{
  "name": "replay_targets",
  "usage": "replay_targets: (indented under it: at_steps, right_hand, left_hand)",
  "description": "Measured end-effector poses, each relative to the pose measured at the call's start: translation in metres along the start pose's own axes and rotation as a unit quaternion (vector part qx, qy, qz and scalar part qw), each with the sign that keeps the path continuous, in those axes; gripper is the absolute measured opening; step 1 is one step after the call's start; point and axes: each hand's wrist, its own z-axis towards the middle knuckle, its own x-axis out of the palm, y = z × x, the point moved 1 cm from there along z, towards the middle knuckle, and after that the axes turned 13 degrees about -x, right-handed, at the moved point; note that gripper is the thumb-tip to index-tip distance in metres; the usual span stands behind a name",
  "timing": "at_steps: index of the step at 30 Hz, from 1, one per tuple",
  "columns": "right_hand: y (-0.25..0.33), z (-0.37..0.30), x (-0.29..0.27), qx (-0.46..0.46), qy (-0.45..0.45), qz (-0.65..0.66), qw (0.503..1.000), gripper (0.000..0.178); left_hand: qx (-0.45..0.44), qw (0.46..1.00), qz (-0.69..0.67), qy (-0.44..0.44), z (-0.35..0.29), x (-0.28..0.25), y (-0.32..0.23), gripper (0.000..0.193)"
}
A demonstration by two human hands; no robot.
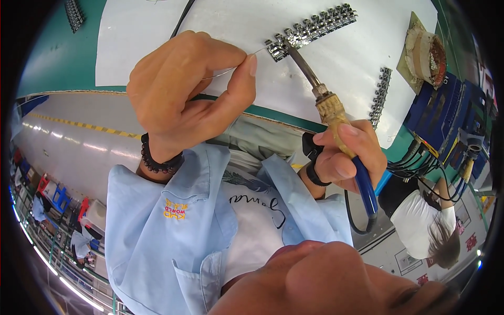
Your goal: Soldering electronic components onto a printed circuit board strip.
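Observation:
My left hand point(197, 86) pinches a thin strand of solder wire point(226, 72) between thumb and forefinger. The wire's tip reaches the near left end of a row of small shiny metal connectors point(312, 30) lying on white paper. In my right hand point(349, 157) is a soldering iron point(332, 109) with a blue handle and a worn, yellowish collar. Its tip touches the row close to the wire's end. A second row of metal parts point(380, 98) lies further right on the paper, and another small row point(74, 14) lies on the green mat at the far left.
White paper point(131, 44) covers much of the green tabletop point(58, 52). At the right stand a round, crusted pot point(429, 56) and a blue device point(438, 118) with black cables. A dark cord point(182, 18) crosses the paper. Another person point(425, 223) in white is at the lower right.

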Motion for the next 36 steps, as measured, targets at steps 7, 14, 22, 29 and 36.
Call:
replay_targets:
  at_steps: [7, 14, 22, 29, 36]
  right_hand:
    - [-0.003, -0.008, 0.008, -0.010, -0.120, -0.019, 0.993, 0.050]
    - [-0.005, -0.003, 0.010, 0.011, -0.140, -0.002, 0.990, 0.050]
    - [-0.002, -0.005, 0.004, 0.061, -0.130, 0.093, 0.985, 0.050]
    - [-0.005, -0.006, 0.005, 0.068, -0.131, 0.100, 0.984, 0.051]
    - [-0.008, -0.003, 0.013, 0.022, -0.144, 0.046, 0.988, 0.051]
  left_hand:
    - [0.046, 0.999, -0.021, 0.016, 0.000, 0.002, 0.003, 0.018]
    - [0.036, 0.999, -0.002, 0.025, 0.001, 0.001, 0.001, 0.018]
    - [0.035, 0.999, -0.002, 0.028, 0.003, 0.002, 0.001, 0.016]
    - [0.034, 0.999, 0.008, 0.028, 0.004, 0.003, 0.001, 0.016]
    - [0.015, 0.998, 0.038, 0.045, 0.005, 0.002, 0.001, 0.021]
